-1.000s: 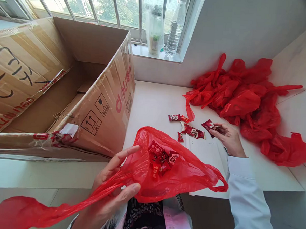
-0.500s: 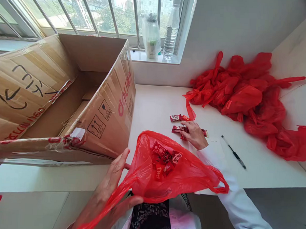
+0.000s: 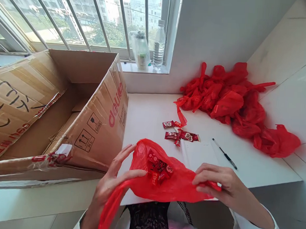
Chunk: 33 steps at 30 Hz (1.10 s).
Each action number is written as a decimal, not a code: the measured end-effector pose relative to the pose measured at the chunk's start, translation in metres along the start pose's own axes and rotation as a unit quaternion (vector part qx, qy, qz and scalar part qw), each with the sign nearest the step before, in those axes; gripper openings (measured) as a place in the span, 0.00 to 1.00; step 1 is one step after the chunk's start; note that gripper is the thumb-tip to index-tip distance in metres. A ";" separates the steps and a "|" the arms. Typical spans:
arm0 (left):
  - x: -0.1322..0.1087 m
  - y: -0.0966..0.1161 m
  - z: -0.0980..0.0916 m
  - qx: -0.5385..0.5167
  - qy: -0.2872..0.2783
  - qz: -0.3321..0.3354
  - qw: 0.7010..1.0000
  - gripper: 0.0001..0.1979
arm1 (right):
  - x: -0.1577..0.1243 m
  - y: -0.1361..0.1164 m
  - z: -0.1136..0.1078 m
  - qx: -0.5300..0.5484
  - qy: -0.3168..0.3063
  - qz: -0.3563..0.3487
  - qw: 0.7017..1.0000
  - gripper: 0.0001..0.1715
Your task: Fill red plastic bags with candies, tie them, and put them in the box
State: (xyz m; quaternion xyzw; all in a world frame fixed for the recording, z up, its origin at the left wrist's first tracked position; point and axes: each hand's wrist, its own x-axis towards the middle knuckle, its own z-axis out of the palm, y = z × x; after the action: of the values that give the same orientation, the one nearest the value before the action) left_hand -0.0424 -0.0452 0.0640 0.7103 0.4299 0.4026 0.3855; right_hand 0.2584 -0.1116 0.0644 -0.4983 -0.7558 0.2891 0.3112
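Note:
A red plastic bag point(image 3: 174, 189) spreads between my hands at the table's front edge, its mouth facing me. Several small red wrapped snacks point(image 3: 159, 167) lie inside it. My left hand point(image 3: 113, 177) grips the bag's left side, thumb across the front and fingers behind the edge; one long handle trails down over this hand. At the other end, my right hand point(image 3: 217, 182) pinches the gathered handle, fingers closed on the plastic. Beyond the bag, several loose red wrapped snacks point(image 3: 189, 135) rest on the white table, touched by neither hand.
At left stands a big open cardboard box point(image 3: 101, 125). Crumpled red plastic bags point(image 3: 228, 101) pile up at the back right. A black pen point(image 3: 225, 154) lies on the table point(image 3: 145, 114). On the windowsill are a clear water bottle point(image 3: 159, 48) and a bagged cup point(image 3: 140, 54).
My right hand has left the loose snacks and come back toward me to hold the bag's right handle. The bag's mouth is narrower. The view has shifted.

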 end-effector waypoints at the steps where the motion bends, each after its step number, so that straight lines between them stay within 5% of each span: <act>1: 0.007 0.003 0.003 -0.070 0.018 -0.011 0.997 0.20 | 0.007 0.000 0.001 0.011 0.066 0.004 0.998 0.05; 5: 0.034 0.016 0.012 -0.303 0.071 -0.067 0.948 0.18 | 0.036 0.006 -0.004 0.053 0.317 0.045 0.946 0.00; 9: 0.051 0.025 0.015 -0.289 0.053 -0.123 0.948 0.13 | 0.055 0.003 -0.012 0.037 0.374 0.035 0.926 0.02; 12: 0.059 0.033 0.016 -0.269 0.026 -0.194 0.943 0.12 | 0.062 -0.013 -0.014 -0.009 0.333 -0.037 0.942 0.04; 15: 0.065 0.038 0.016 -0.229 -0.116 -0.253 0.933 0.15 | 0.069 -0.032 -0.013 -0.028 0.184 -0.129 0.974 0.09; 18: 0.068 0.036 0.020 -0.174 -0.232 -0.237 0.927 0.13 | 0.083 -0.043 -0.007 -0.023 0.029 -0.192 0.981 0.10; 22: 0.067 0.028 0.028 -0.139 -0.254 -0.194 0.937 0.08 | 0.105 -0.043 0.005 0.026 -0.077 -0.235 0.969 0.09; 27: 0.066 0.028 0.027 -0.143 -0.251 -0.210 0.934 0.03 | 0.116 -0.040 0.007 0.059 -0.047 -0.199 0.977 0.05; 31: 0.065 0.034 0.018 -0.181 -0.302 -0.201 0.914 0.10 | 0.116 -0.045 0.005 0.046 0.038 -0.116 0.991 0.01; 33: 0.062 0.039 0.017 -0.197 -0.272 -0.151 0.930 0.13 | 0.115 -0.052 0.008 0.065 0.049 -0.091 0.993 0.02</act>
State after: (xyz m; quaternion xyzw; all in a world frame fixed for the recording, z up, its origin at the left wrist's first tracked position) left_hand 0.0041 -0.0045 0.1076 0.6289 0.3224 0.2076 0.6764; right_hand 0.1873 -0.0228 0.1195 -0.4198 -0.7613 0.2839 0.4045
